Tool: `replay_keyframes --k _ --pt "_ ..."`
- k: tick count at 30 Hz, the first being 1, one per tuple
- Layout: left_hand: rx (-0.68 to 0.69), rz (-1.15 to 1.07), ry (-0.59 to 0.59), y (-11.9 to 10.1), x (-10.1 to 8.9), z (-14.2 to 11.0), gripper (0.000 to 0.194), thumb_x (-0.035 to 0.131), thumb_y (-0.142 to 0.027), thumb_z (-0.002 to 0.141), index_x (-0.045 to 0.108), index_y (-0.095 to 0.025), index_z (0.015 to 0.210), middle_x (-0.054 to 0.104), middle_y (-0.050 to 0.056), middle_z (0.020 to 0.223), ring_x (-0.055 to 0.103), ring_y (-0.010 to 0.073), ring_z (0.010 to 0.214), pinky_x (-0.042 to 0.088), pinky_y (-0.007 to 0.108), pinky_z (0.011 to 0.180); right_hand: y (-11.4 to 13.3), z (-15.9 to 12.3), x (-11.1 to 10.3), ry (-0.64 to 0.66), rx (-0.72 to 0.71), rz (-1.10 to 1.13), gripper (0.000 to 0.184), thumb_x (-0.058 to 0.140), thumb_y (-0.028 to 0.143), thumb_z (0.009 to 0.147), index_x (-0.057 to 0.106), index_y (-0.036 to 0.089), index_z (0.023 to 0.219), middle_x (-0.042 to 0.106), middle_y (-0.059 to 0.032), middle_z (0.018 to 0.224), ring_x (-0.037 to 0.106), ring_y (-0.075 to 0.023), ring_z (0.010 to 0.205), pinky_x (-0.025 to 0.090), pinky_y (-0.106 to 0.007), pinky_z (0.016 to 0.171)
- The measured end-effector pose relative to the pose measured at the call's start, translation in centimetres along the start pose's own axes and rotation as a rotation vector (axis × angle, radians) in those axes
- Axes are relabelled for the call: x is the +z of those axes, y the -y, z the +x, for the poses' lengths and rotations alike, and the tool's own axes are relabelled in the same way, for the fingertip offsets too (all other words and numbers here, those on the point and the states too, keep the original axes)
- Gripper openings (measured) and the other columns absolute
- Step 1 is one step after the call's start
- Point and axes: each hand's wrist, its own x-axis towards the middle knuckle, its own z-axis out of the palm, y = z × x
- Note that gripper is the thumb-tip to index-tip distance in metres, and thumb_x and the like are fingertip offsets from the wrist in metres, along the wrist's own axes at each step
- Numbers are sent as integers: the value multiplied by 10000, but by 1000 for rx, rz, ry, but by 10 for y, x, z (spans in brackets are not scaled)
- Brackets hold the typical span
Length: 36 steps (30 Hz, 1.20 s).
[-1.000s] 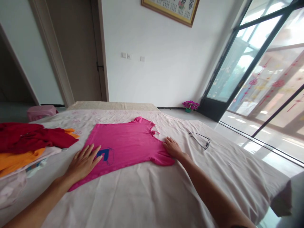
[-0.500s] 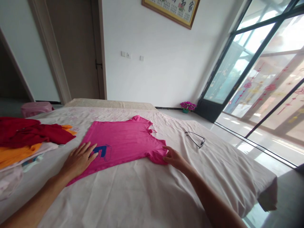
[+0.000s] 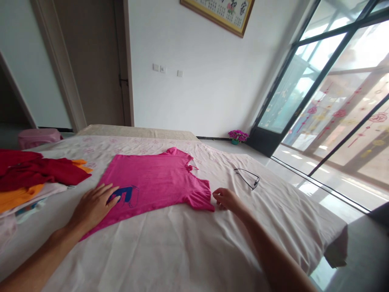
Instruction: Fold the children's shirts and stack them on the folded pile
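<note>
A pink short-sleeved T-shirt (image 3: 152, 174) lies spread flat on the bed sheet, with its neckline and sleeves to the right and its hem to the left. A blue print shows near the hem. My left hand (image 3: 95, 205) rests open on the hem end, fingers spread over the cloth beside the print. Just right of the nearer sleeve (image 3: 199, 194), my right hand (image 3: 227, 199) is apart from the cloth. Its fingers are loosely bent and nothing is in them.
On the left lies a heap of red and orange clothes (image 3: 45, 172). Black-framed eyeglasses (image 3: 247, 180) rest on the sheet (image 3: 146, 251) to the right. A pink stool (image 3: 39, 138) and a pot of magenta flowers (image 3: 238, 136) stand beyond the bed.
My right hand has let go of the nearer sleeve and now sits slightly to its right. The left hand stays on the hem end. The whole view has shifted a little.
</note>
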Motion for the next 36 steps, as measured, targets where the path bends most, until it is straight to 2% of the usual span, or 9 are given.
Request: replay_keyframes --k 5,8,11,14,17,21,28,32,36 --pt "198 -290 -63 -61 -38 2 315 449 -436 943 662 -243 1071 705 34 1080 645 190 1013 464 311 926 22 34 -13 -141 79 -267 425 517 541 879 617 205 1118 729 -59 878 684 -173 722 488 -264 635" --pt "423 -420 110 -124 -50 1 204 460 -315 964 656 -260 981 704 -7 949 656 143 893 477 250 817 37 49 -3 -192 53 -376 519 553 563 843 567 230 1241 710 -80 1073 658 -227 975 473 -309 770" --pt "626 -432 206 -185 -50 2 168 518 -164 919 641 -253 989 696 -12 931 645 148 883 468 259 827 42 57 15 -221 -6 -392 516 591 453 821 538 259 1296 682 -68 1169 625 -239 1060 445 -307 805" --pt "662 -386 211 -234 -45 10 225 586 -134 863 610 -251 1054 676 7 1000 622 182 931 466 297 846 39 59 27 -269 -52 -383 395 566 361 822 605 291 1209 688 -29 1157 623 -234 1051 426 -291 794" --pt "579 -314 223 -266 -40 24 203 603 -153 845 604 -216 1037 655 55 1034 600 232 959 465 351 847 33 59 30 -300 -48 -360 322 534 364 841 645 301 1137 708 -9 1083 634 -223 1005 421 -281 773" --pt "353 -355 295 -281 -25 41 150 504 -104 871 619 -197 894 677 69 993 601 236 1000 432 355 894 27 62 29 -321 -40 -345 348 526 417 860 638 315 1173 710 -8 1099 631 -228 1034 427 -290 790" --pt "8 -425 332 -262 7 67 265 316 -226 976 572 -215 1045 732 71 925 687 195 834 428 281 688 26 68 32 -359 -27 -324 361 486 471 889 636 335 1189 703 -3 1145 623 -228 1077 438 -312 831" --pt "26 -466 343 -263 5 68 342 323 -430 985 562 -240 1137 736 68 1012 691 211 920 438 291 737 25 70 35 -382 -29 -333 343 477 479 891 648 345 1156 710 4 1130 627 -230 1070 436 -324 845" --pt "95 -418 267 -272 2 59 583 637 -472 807 481 -199 1298 669 113 1204 626 270 1101 435 350 903 26 68 35 -382 -28 -366 351 472 467 892 641 345 1174 706 -1 1142 622 -227 1078 434 -322 858"
